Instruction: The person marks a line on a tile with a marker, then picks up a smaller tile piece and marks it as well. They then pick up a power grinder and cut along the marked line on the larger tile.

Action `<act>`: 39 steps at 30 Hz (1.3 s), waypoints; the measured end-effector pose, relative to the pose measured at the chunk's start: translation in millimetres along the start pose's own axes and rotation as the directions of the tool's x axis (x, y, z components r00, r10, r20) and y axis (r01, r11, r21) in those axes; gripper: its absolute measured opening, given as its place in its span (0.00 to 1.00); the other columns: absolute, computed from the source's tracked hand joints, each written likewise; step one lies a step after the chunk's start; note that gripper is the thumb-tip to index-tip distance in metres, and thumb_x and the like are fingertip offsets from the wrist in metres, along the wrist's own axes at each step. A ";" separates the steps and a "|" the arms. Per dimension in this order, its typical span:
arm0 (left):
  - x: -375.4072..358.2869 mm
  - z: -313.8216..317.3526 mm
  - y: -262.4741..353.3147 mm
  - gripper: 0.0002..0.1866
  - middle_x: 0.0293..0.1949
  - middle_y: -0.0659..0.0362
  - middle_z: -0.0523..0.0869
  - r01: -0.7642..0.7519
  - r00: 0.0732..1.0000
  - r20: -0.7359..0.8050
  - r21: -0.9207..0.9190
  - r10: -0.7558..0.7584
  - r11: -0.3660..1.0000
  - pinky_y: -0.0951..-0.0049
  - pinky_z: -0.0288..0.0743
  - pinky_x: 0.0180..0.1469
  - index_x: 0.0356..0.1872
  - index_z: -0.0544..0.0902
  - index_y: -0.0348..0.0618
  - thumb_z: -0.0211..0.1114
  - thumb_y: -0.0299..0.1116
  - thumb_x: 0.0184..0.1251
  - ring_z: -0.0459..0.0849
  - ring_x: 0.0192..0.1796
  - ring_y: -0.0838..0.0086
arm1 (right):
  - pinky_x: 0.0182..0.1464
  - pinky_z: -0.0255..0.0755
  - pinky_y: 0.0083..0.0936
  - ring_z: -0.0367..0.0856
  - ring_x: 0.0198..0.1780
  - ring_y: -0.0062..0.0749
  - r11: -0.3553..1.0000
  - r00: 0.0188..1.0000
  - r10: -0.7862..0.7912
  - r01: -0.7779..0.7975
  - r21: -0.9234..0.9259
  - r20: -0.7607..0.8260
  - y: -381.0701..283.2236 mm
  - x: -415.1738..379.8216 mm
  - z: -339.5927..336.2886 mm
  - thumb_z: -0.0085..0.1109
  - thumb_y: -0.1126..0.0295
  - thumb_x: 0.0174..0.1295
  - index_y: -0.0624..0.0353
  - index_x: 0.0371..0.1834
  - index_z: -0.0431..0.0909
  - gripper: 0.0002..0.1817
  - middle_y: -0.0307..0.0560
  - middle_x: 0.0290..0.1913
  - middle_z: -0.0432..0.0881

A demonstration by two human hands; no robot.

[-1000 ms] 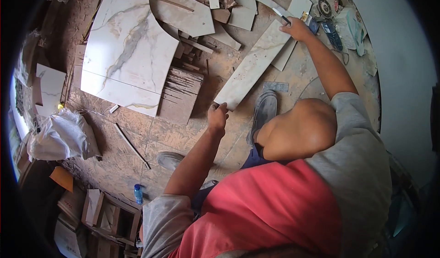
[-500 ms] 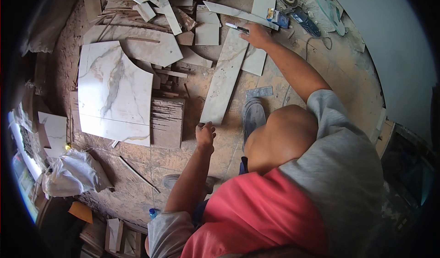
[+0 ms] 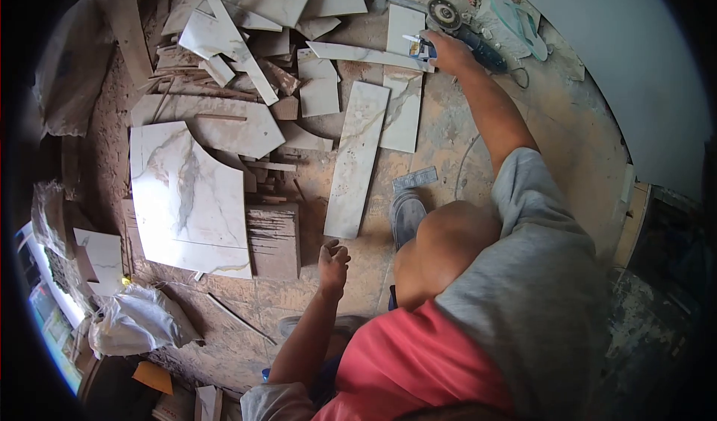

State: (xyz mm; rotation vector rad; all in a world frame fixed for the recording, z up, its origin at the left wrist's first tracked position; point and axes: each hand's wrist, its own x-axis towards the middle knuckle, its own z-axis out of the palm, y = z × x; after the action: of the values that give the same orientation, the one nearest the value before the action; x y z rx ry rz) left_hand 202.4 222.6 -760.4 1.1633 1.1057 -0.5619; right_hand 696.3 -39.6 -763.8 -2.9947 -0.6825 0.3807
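Tile strip [image 3: 357, 159] | left hand [image 3: 334, 264], off near end: fingers half curl, seemingly empty | right hand [image 3: 449, 53], past far end: fingers grip pen [image 3: 411, 38], best kept clear of grinder disc [image 3: 445, 15].

White sack [image 3: 142, 322] beside 1 thin rod [image 3: 241, 319]

Right grip [image 3: 449, 52] around a thin tool [image 3: 411, 38], perhaps a pen; left grip [image 3: 334, 262] just beside a tile strip [image 3: 357, 159]
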 end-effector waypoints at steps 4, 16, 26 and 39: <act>-6.0 -11.6 13.0 0.24 0.46 0.58 0.79 -0.029 0.999 0.043 0.051 0.027 0.998 0.71 0.73 0.41 0.61 0.69 0.39 0.60 0.36 0.67 0.80 0.42 0.73 | 0.58 0.73 0.43 0.76 0.59 0.52 0.968 0.978 0.094 -0.046 0.246 -0.185 0.8 -39.7 -23.7 0.73 0.67 0.48 0.50 0.62 0.69 0.35 0.52 0.61 0.75; 3.5 -19.8 17.9 0.20 0.44 0.56 0.82 -0.024 0.986 0.166 0.231 -0.015 0.973 0.76 0.74 0.38 0.55 0.76 0.35 0.61 0.37 0.67 0.82 0.39 0.75 | 0.52 0.75 0.39 0.80 0.52 0.48 0.994 0.922 -0.028 -0.016 -0.109 -0.385 99.6 -29.4 -88.8 0.69 0.61 0.54 0.47 0.64 0.70 0.32 0.48 0.55 0.79; 0.3 0.1 48.6 0.20 0.39 0.57 0.83 -0.069 0.992 0.118 0.232 0.042 0.970 0.76 0.74 0.37 0.53 0.77 0.32 0.61 0.38 0.68 0.82 0.38 0.76 | 0.30 0.69 0.20 0.76 0.28 0.22 0.118 0.961 0.222 -0.194 0.974 0.164 21.8 -19.6 -80.1 0.52 0.53 0.70 0.60 0.53 0.76 0.22 0.46 0.43 0.83; 5.9 42.3 232.1 0.19 0.40 0.59 0.83 -0.554 0.828 0.100 0.007 0.551 0.832 0.78 0.73 0.40 0.51 0.80 0.36 0.50 0.43 0.78 0.79 0.36 0.79 | 0.29 0.65 0.18 0.68 0.25 0.17 0.144 0.779 -0.441 -0.429 0.892 0.446 -195.7 -135.4 -14.5 0.45 0.55 0.75 0.60 0.38 0.78 0.20 0.41 0.31 0.80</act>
State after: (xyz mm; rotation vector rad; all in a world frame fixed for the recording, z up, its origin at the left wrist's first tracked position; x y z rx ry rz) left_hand 413.8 265.4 -664.8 1.4006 0.6265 -0.1760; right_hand 499.4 78.5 -699.5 -1.4047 -0.1906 1.2864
